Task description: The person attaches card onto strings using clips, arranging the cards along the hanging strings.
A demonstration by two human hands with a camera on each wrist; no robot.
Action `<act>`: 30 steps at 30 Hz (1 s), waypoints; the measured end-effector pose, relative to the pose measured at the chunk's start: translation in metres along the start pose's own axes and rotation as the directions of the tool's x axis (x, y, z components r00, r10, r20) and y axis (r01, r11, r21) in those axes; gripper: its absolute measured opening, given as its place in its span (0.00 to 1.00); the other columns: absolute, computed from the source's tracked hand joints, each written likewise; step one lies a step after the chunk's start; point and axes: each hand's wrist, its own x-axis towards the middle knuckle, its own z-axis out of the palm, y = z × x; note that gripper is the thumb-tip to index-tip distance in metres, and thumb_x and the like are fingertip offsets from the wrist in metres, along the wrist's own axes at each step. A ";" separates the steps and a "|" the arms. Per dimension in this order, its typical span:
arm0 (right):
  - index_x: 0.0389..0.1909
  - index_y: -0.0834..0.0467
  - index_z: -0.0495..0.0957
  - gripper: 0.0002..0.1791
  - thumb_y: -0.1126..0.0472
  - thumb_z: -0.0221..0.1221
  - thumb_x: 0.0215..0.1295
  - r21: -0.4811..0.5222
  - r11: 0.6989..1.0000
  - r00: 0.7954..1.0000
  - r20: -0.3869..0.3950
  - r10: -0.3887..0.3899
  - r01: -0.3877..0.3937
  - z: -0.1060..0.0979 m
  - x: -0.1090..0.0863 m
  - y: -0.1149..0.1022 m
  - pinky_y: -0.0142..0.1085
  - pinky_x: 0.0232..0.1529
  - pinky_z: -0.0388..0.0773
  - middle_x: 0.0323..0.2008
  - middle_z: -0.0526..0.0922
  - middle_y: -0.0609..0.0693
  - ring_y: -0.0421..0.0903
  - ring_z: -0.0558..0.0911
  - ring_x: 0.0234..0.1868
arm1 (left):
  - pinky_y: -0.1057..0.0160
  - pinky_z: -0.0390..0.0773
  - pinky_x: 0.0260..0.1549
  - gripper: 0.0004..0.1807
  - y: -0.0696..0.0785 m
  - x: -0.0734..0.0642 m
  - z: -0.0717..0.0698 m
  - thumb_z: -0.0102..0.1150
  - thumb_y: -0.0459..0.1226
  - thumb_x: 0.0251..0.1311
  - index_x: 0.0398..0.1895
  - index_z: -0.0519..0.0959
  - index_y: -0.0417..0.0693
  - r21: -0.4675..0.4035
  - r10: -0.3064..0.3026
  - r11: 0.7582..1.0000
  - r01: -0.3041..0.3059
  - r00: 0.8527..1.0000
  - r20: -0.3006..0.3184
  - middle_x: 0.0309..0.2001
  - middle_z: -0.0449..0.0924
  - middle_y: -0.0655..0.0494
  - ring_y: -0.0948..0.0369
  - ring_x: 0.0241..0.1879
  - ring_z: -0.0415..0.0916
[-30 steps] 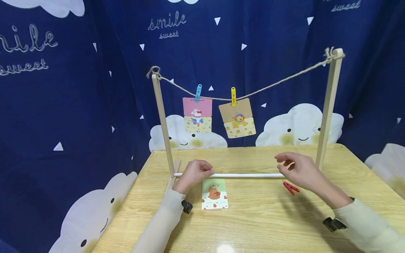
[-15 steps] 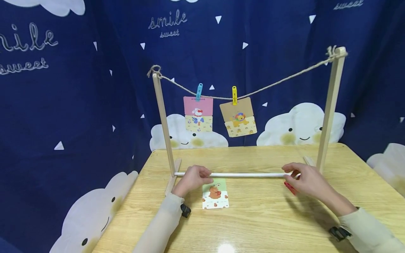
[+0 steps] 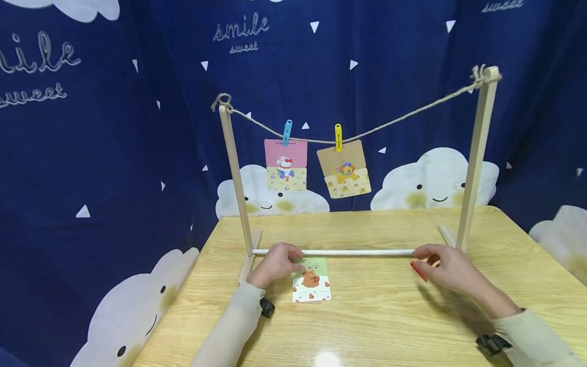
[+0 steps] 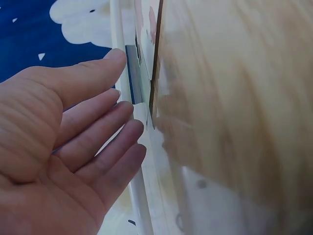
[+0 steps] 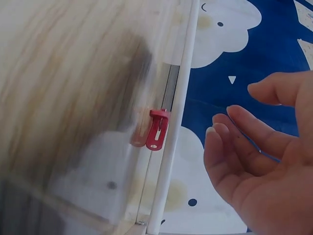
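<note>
On the table lies a card (image 3: pixel 311 285), green above and white below, with a bear picture. My left hand (image 3: pixel 277 264) hovers by its upper left corner, fingers loosely bent and thumb apart. In the left wrist view, nothing sits between that hand's (image 4: pixel 73 132) thumb and fingers. Farther right is a red clothespin (image 3: pixel 418 271), partly hidden behind my right hand (image 3: pixel 447 265). The right wrist view shows the clothespin (image 5: pixel 157 129) standing on the table, with a gap between it and the relaxed fingers of my right hand (image 5: pixel 259 152).
A wooden frame's posts (image 3: pixel 236 178) carry a sagging string (image 3: pixel 408 118). From it hang a pink card (image 3: pixel 286 158) under a blue clothespin (image 3: pixel 287 132) and a brown card (image 3: pixel 341 158) under a yellow clothespin (image 3: pixel 338 136). A white rod (image 3: pixel 357 253) runs low across the frame.
My right hand has come down and slightly right, covering more of the red clothespin. My left hand has lowered slightly toward the bear card's upper left corner.
</note>
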 end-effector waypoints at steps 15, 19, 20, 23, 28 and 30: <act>0.48 0.59 0.87 0.13 0.58 0.69 0.65 -0.020 0.999 0.998 0.042 0.049 -0.048 0.004 -0.006 0.013 0.32 0.28 0.74 0.39 0.89 0.51 0.38 0.82 0.33 | 0.51 0.80 0.51 0.25 0.004 -0.001 0.003 0.81 0.37 0.51 0.55 0.86 0.46 0.050 -0.029 0.998 0.027 0.999 0.029 0.52 0.87 0.52 0.54 0.49 0.81; 0.49 0.61 0.86 0.15 0.59 0.69 0.64 -0.034 0.998 0.997 0.055 0.046 -0.044 0.003 -0.006 0.016 0.32 0.29 0.76 0.43 0.89 0.55 0.42 0.83 0.35 | 0.51 0.80 0.53 0.28 0.005 0.001 0.003 0.82 0.38 0.49 0.56 0.85 0.45 0.085 -0.030 0.996 0.026 0.999 0.042 0.54 0.86 0.52 0.54 0.51 0.81; 0.50 0.61 0.86 0.16 0.59 0.69 0.64 -0.038 0.998 0.997 0.059 0.045 -0.042 0.003 -0.007 0.017 0.32 0.30 0.76 0.44 0.89 0.56 0.43 0.83 0.36 | 0.52 0.80 0.54 0.29 0.005 0.001 0.004 0.83 0.38 0.49 0.57 0.85 0.45 0.092 -0.030 0.995 0.026 0.999 0.046 0.54 0.86 0.52 0.55 0.52 0.81; 0.51 0.63 0.85 0.17 0.59 0.70 0.63 -0.047 0.998 0.996 0.073 0.044 -0.041 0.003 -0.007 0.019 0.33 0.29 0.77 0.46 0.88 0.60 0.45 0.84 0.36 | 0.51 0.79 0.56 0.31 0.006 0.000 0.005 0.83 0.38 0.47 0.57 0.85 0.44 0.094 -0.029 0.995 0.024 0.998 0.057 0.55 0.86 0.50 0.54 0.53 0.81; 0.53 0.66 0.84 0.21 0.59 0.71 0.63 -0.038 0.998 0.994 0.101 0.046 -0.042 0.003 -0.008 0.025 0.32 0.28 0.77 0.47 0.87 0.64 0.46 0.86 0.35 | 0.50 0.79 0.57 0.33 0.006 0.000 0.006 0.83 0.39 0.46 0.59 0.84 0.42 0.071 -0.022 0.997 0.015 0.996 0.091 0.56 0.85 0.49 0.53 0.54 0.80; 0.53 0.66 0.83 0.21 0.58 0.71 0.62 -0.040 0.999 0.993 0.108 0.041 -0.037 0.004 -0.008 0.027 0.32 0.28 0.77 0.46 0.88 0.64 0.46 0.86 0.35 | 0.50 0.78 0.57 0.34 0.006 0.000 0.006 0.84 0.39 0.46 0.59 0.83 0.41 0.066 -0.015 0.998 0.008 0.994 0.105 0.55 0.85 0.49 0.53 0.54 0.80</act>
